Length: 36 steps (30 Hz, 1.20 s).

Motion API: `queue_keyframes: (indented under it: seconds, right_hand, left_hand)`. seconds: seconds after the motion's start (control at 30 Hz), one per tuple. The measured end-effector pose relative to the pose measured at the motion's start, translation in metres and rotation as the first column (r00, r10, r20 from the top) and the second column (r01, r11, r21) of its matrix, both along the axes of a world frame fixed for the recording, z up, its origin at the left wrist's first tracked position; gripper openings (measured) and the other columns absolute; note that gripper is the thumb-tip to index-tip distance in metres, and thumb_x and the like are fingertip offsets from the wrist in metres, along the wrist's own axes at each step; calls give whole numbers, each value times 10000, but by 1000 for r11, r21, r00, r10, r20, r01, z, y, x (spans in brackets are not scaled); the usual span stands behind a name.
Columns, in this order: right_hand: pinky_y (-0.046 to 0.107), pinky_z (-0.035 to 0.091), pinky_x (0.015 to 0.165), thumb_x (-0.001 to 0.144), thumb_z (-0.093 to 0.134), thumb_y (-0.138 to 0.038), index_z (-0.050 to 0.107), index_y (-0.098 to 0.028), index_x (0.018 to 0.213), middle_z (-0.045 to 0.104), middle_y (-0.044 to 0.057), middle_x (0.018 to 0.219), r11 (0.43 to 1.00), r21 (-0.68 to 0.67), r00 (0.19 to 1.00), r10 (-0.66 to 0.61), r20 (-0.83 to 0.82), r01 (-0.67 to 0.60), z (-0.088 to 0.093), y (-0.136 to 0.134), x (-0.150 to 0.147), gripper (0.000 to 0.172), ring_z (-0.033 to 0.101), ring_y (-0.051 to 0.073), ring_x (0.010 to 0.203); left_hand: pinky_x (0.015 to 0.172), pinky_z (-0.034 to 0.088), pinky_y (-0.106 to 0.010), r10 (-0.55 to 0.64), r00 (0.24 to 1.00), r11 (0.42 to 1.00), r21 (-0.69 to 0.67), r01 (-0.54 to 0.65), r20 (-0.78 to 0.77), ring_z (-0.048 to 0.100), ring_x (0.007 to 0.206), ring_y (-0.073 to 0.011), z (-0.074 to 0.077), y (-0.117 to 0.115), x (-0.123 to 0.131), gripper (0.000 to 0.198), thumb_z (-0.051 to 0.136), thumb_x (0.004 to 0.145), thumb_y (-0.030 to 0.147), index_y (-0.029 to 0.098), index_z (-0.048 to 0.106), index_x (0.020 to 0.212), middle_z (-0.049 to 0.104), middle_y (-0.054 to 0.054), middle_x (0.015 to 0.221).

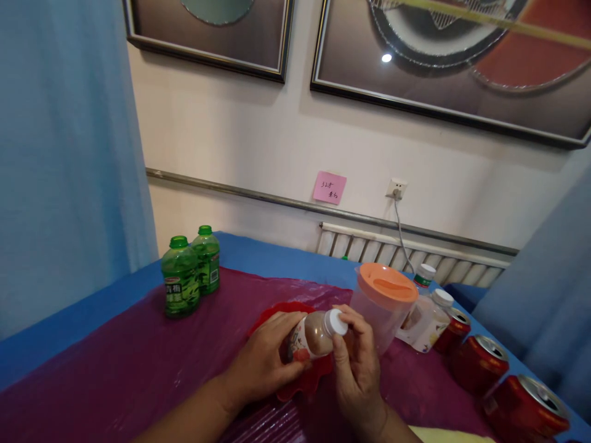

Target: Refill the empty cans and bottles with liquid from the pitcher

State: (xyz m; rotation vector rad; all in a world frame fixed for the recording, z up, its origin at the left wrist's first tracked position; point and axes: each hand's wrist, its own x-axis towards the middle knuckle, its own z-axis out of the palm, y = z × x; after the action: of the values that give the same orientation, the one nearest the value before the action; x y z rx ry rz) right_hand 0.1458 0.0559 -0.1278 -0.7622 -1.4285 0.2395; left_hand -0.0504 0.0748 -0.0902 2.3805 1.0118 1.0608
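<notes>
My left hand [272,351] is wrapped around the body of a small clear bottle [317,332] with a printed label, tilted with its top to the right. My right hand [357,357] grips the white cap [336,322] on that bottle between thumb and fingers. Beneath the bottle lies a red wavy-edged dish [305,386], partly hidden by my hands. Just beyond my right hand stands a clear pitcher [382,320] with an orange lid [386,283].
Two green bottles without caps [181,280] stand at the left. Along the right are white-capped bottles [427,320] and several red cans [480,363]. A purple sheet [124,363] covers the blue table [263,249]. Behind are a radiator [360,246] and a plugged-in cord [402,234].
</notes>
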Motion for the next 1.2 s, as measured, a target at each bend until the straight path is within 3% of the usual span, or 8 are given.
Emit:
queue_keyframes:
  seconds: [0.37,0.57,0.7,0.87,1.03,1.1,1.2]
  right_hand:
    - [474,525,987,932,650,-347,576,-240,1307,639,124,1270,995,-92,991,36,-127,-48,2,2,-2,397,635,275,1152]
    - [487,466,1071,914,683,-353,456,-256,1458,566,133,1424,938,-246,959,195,-206,-244,10,5,1,597,556,283,1295]
    - [461,470,1058,896,696,-376,535,-235,1397,618,118,1366,893,-317,940,258,-224,-320,24,10,1,544,599,278,1235]
    - [377,531,923,830,751,-376,685,-202,1164,718,72,1095,874,-350,942,305,-142,-336,48,13,-2,382,659,238,1021]
    - [308,544,784,791,785,-403,688,-201,1052,701,34,947,896,-320,946,253,-205,-309,73,-3,0,344,637,182,851]
    - [294,545,760,781,792,-419,684,-203,1035,705,28,932,918,-296,948,194,-251,-266,85,-15,13,350,644,176,827]
    - [287,548,748,737,825,-434,689,-196,991,727,32,923,946,-302,965,40,-260,-121,104,-35,53,373,666,183,827]
  left_hand:
    - [980,508,-411,-4,1000,1000,-16,5,11,622,1113,-242,-1,1,0,559,690,749,195,268,560,1288,677,-50,1239]
    - [988,518,-406,37,994,988,-154,-20,107,648,1114,-247,-2,4,-1,629,776,713,268,263,568,1306,675,-57,1250]
    - [985,519,-387,-12,990,983,-179,37,137,656,1105,-241,1,4,-2,645,784,698,279,257,581,1310,683,-55,1243]
    - [1018,507,-410,-10,991,983,-178,34,132,648,1156,-267,-3,7,-4,644,789,708,316,282,588,1319,683,-61,1279]
    - [1010,533,-449,-92,956,967,-203,152,279,648,1194,-329,-15,17,-10,781,829,659,469,323,557,1377,651,-71,1370]
    - [1006,543,-456,-93,943,963,-210,167,320,644,1212,-331,-17,20,-11,708,777,720,494,315,565,1372,644,-83,1386]
    - [1013,545,-453,-18,955,980,-186,76,295,674,1173,-305,-20,23,-11,551,703,795,474,301,618,1312,693,-84,1316]
